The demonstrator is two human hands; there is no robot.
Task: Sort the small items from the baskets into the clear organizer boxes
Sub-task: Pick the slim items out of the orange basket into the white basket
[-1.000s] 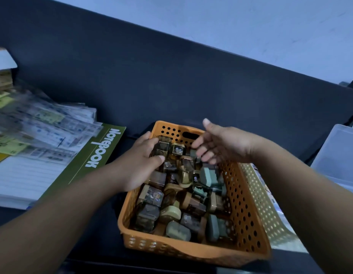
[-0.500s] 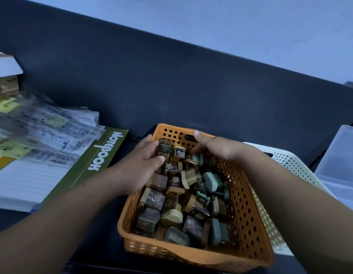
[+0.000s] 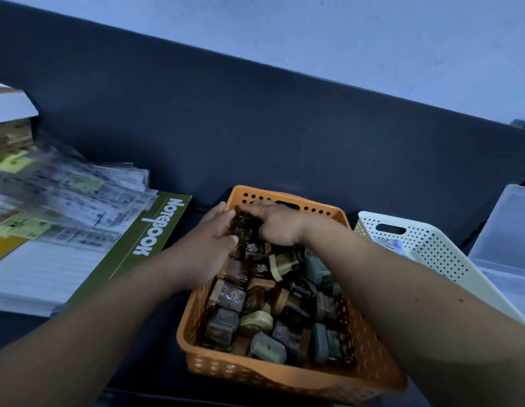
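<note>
We see an orange basket (image 3: pixel 287 377) on a dark surface (image 3: pixel 284 127), straight in front of us and close to the near edge. It is filled with small items (image 3: pixel 255 318): little cases in see-through brown, tan and grey-green, lying jumbled and touching one another.

Both hands are at the far end of the basket. The left hand (image 3: pixel 208 248) reaches in over the left wall. Its fingers lie nearly straight along the pile near the far-left corner, and its thumb rests against a dark case; it does not close round anything. The right hand (image 3: pixel 274 226) comes in from the right and sits on top of the far items. Its fingers are bent down over them, with the tips hidden among the dark cases, so we cannot tell whether it has hold of one. The two hands are just beside each other, with a few dark cases between them.

A white basket (image 3: pixel 431 251) stands just beside the orange one on its right. Beyond it, at the right edge, is a clear box (image 3: pixel 508 230). To the left lies a green notebook (image 3: pixel 155 239), with a blurred heap of plastic packets (image 3: pixel 64 195) partly over it.
</note>
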